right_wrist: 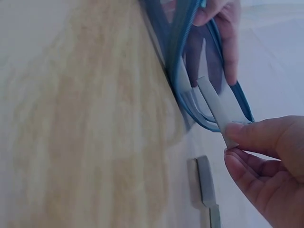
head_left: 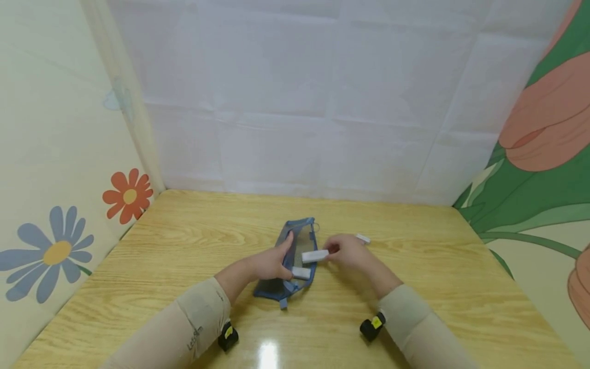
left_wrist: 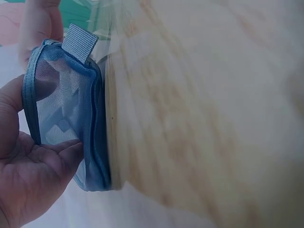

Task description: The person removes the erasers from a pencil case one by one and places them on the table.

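A blue-edged mesh zipper pouch [head_left: 282,292] lies on the table with its mouth spread wide. My left hand [head_left: 272,262] grips its side, with thumb and fingers either side of the rim; the see-through mesh wall [left_wrist: 57,104] shows in the left wrist view. Between thumb and fingertips, my right hand [head_left: 350,251] pinches one end of a slim white bar [head_left: 315,256]. The bar's far end reaches into the pouch's mouth, past the zipper edge [right_wrist: 178,71]. A second white block [head_left: 301,273] shows at the opening, close to my left thumb.
On the wood-grain table [head_left: 405,256], another slim white piece [head_left: 363,239] lies just beyond my right hand; the right wrist view shows its narrower end. A white sheet [head_left: 295,102] hangs behind the table. Flower-printed panels [head_left: 55,154] stand at both sides.
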A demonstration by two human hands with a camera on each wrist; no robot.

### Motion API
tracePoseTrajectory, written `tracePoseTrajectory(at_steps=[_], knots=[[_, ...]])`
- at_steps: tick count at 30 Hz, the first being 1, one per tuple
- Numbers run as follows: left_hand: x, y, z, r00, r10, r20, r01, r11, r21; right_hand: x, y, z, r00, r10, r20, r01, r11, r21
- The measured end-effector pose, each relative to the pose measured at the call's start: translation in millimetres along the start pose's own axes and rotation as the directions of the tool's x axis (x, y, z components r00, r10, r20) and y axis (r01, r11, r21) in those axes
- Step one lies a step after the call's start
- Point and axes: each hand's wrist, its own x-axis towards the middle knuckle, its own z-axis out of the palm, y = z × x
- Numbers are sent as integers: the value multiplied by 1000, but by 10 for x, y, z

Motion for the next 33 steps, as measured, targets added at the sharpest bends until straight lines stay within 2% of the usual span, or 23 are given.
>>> tracePoseTrajectory(at_steps=[9,15,21,26,33], knots=[[8,-17,-3,1000,-6,2,6,1000,9,-62,131,-200,999,31,-29,-30,999,27],[13,-27,-1,1000,-9,6,8,1000,28,-134,210,-276,999,36,-15,-36,999,35],[16,-26,6,1000,-10,3,10,999,36,-202,308,-313,1000,22,6,-22,999,44],[11,-21,4,1000,-20,7,20,999,36,-235,362,-332,996,85,32,-85,996,15],[5,-22,4,999,-32,7,32,999,29,-259,463,-320,992,113,64,-111,993,-33]])
